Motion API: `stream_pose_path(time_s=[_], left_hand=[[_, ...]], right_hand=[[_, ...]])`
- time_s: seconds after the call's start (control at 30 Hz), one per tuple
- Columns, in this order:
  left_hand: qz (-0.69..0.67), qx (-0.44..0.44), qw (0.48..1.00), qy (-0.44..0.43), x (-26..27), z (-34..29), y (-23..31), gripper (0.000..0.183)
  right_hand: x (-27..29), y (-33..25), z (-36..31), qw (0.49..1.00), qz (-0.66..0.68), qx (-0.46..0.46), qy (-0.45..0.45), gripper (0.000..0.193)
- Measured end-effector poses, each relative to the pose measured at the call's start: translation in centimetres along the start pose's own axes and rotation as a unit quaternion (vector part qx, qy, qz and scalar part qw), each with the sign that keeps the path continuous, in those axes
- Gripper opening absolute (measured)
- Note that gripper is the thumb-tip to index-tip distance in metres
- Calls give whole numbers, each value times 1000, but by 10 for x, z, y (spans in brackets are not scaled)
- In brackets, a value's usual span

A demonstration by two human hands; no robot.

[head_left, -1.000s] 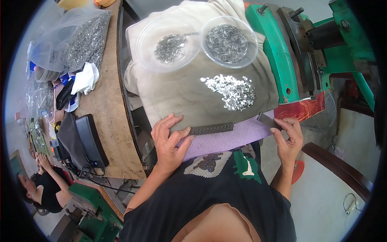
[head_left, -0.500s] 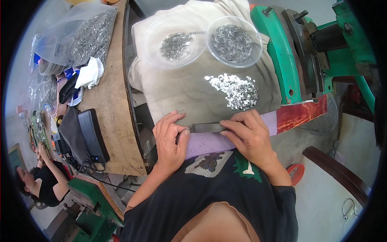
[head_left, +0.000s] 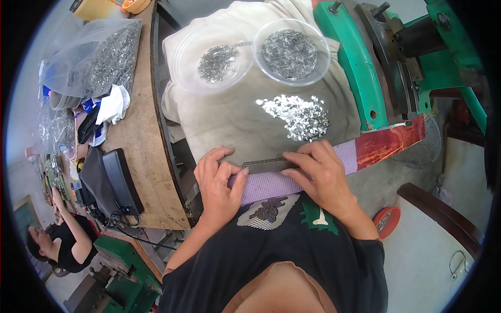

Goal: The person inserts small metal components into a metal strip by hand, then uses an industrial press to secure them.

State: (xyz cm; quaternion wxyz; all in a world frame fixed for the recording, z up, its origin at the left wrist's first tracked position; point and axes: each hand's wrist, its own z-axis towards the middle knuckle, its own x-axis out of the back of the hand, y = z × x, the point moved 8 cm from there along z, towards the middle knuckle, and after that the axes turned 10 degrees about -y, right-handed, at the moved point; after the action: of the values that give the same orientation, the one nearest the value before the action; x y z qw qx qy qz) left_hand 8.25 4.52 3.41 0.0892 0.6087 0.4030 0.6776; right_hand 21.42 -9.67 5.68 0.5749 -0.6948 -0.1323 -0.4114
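A narrow grey metal bar (head_left: 263,166) with a row of small holes along its far edge lies level over the purple checked cloth (head_left: 261,189). Its left end is pinched between the thumb and fingers of my left hand (head_left: 215,182). Gripping the right end is my right hand (head_left: 324,175), thumb on the near side. Just beyond, a pile of small white and silvery flat pieces (head_left: 302,120) rests on a beige cloth (head_left: 229,122). Two clear plastic bowls stand farther back: the left bowl (head_left: 182,78) has small metal pieces, the right bowl (head_left: 324,65) many short metal pins.
A green machine (head_left: 360,78) stands close on the right. To the left, a wooden table (head_left: 148,172) carries a black box (head_left: 121,180) and a clear bag of metal parts (head_left: 115,57). A red bowl (head_left: 386,221) sits low right. Another person (head_left: 68,240) works at far left.
The bar has turned so that its row of holes shows more plainly. Both hands keep hold of its ends. The whole view has shifted slightly.
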Motion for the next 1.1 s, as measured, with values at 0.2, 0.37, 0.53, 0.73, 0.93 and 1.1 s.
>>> stream_pose_path(time_s=[0.2,0.37,0.53,0.73,0.93,1.1], left_hand=[[1,-11,1000,-13,1,-1,1,17],[30,-45,997,-50,3,-2,1,24],[111,-143,983,-36,2,-8,16,27],[130,-147,980,-38,1,7,26,27],[188,-234,953,-28,24,44,76,28],[203,-336,920,11,35,81,139,28]], right_hand=[[0,14,-13,997,-19,-62,34,30],[0,16,-21,998,13,-20,63,26],[3,16,-27,996,16,29,80,23],[9,22,-23,995,17,29,93,25],[59,24,-32,989,27,12,147,27],[118,16,-48,960,-64,74,261,27]])
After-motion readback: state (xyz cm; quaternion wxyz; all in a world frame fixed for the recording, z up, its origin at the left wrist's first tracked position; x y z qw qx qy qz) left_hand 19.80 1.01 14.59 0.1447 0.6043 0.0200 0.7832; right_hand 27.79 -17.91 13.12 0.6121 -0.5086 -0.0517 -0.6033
